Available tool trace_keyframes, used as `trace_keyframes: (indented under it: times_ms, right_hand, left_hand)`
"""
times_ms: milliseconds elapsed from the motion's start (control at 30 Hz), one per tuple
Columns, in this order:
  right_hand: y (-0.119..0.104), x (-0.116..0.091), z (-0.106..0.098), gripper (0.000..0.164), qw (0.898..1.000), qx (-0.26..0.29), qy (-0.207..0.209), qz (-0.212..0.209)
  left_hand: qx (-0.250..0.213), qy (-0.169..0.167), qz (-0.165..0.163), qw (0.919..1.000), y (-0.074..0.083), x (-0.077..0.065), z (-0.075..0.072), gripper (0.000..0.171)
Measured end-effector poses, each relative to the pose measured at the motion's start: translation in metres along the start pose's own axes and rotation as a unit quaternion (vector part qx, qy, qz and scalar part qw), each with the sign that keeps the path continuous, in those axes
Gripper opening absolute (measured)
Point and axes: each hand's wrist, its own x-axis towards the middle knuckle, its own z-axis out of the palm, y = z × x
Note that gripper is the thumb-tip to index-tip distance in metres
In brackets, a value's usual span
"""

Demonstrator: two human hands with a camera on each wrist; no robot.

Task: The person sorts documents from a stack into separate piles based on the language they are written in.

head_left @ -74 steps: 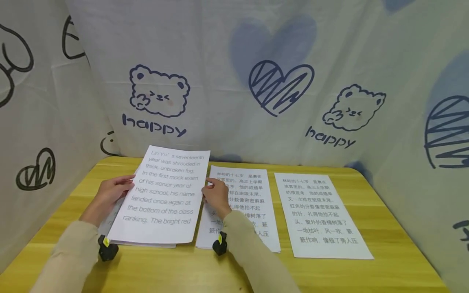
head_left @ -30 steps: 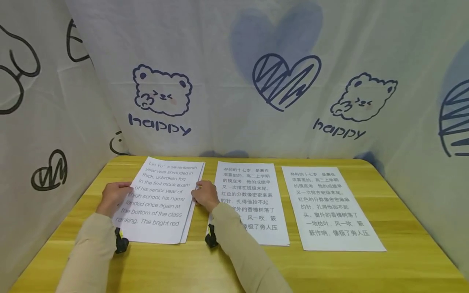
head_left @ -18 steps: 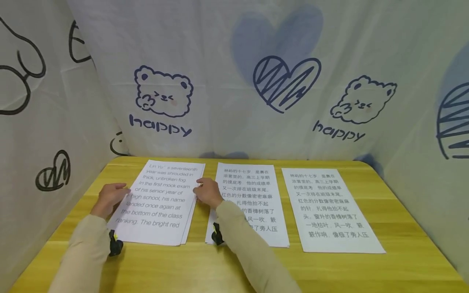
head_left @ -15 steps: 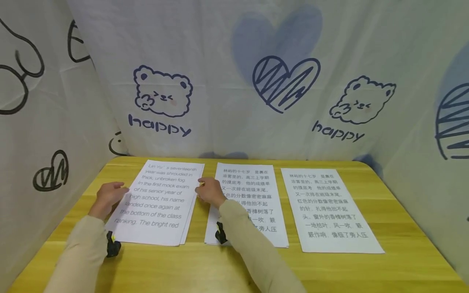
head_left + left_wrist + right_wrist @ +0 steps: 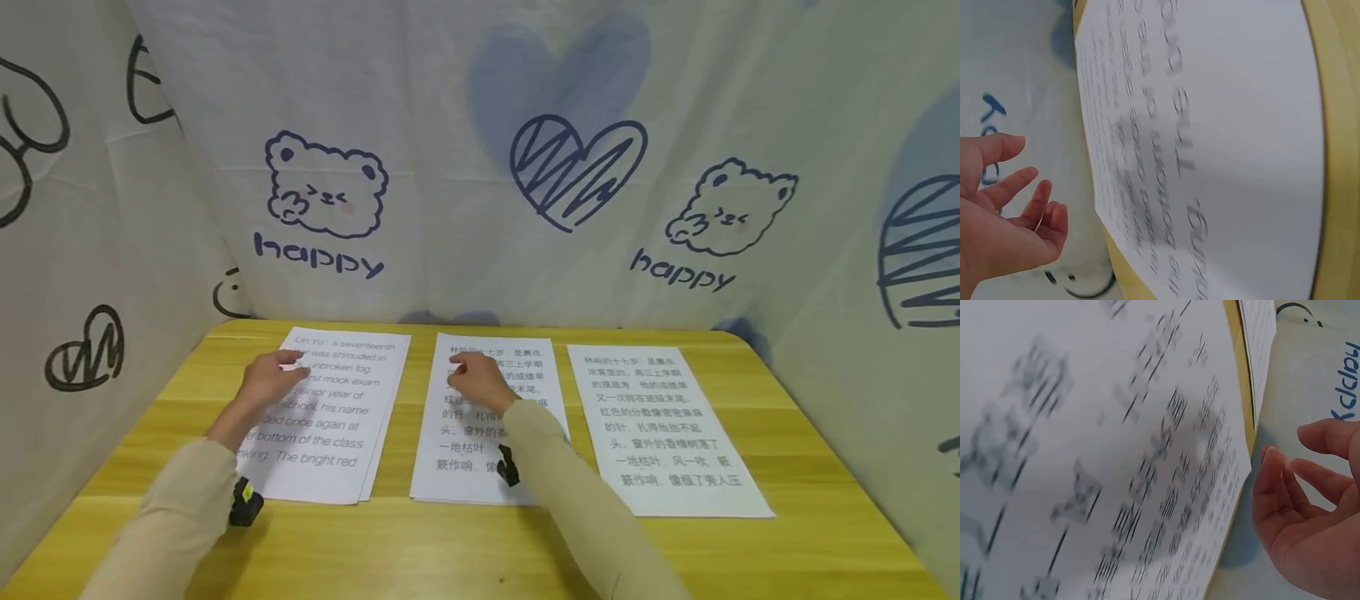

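Over the left stack of paper (image 5: 330,475), printed in English, hovers my left hand (image 5: 267,382). Its fingers are loosely bent and hold nothing, as the left wrist view shows with the hand (image 5: 1016,219) apart from the sheet (image 5: 1247,144). My right hand (image 5: 480,379) is above the middle stack of paper (image 5: 465,487), printed in Chinese characters. Nothing is between its thumb and fingers; in the right wrist view the hand (image 5: 1310,512) hangs relaxed, clear of the page (image 5: 1085,394). The lower sheet of the left stack peeks out along its right edge.
A third printed sheet (image 5: 667,433) with Chinese characters lies to the right on the yellow wood-grain table (image 5: 420,550). A white cloth (image 5: 442,250) with bear and heart drawings hangs behind and at both sides. Black wrist cameras (image 5: 244,503) sit on both sleeves.
The English sheet has come down onto the left stack and both hands have let go. My right hand has moved right over the middle stack; my left hand has moved right over the left one.
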Motion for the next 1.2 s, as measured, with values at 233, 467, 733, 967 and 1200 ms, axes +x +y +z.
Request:
trace_keyframes:
  times_ms: [233, 467, 733, 967, 1200]
  right_hand:
    - [0.02, -0.017, -0.025, 0.042, 0.999, -0.029, 0.021, 0.008]
    - [0.057, -0.046, -0.065, 0.042, 0.997, -0.055, 0.052, 0.013]
    - [0.09, -0.066, -0.088, 0.041, 0.993, -0.059, 0.069, 0.07]
    - [0.094, -0.062, -0.081, 0.044, 0.993, -0.057, 0.053, 0.093]
    - [0.1, -0.057, -0.078, 0.025, 0.992, -0.065, 0.044, 0.101]
  left_hand:
    - [-0.005, -0.019, 0.059, 0.9981, 0.023, -0.003, 0.027, 0.05]
    - [-0.012, -0.055, 0.091, 0.9942, 0.042, -0.006, 0.061, 0.049]
    - [-0.038, -0.119, 0.113, 0.9857, 0.058, -0.007, 0.097, 0.05]
    - [-0.06, -0.145, 0.066, 0.9854, 0.066, -0.005, 0.114, 0.057]
    - [-0.104, -0.153, 0.02, 0.9826, 0.075, 0.001, 0.126, 0.064]
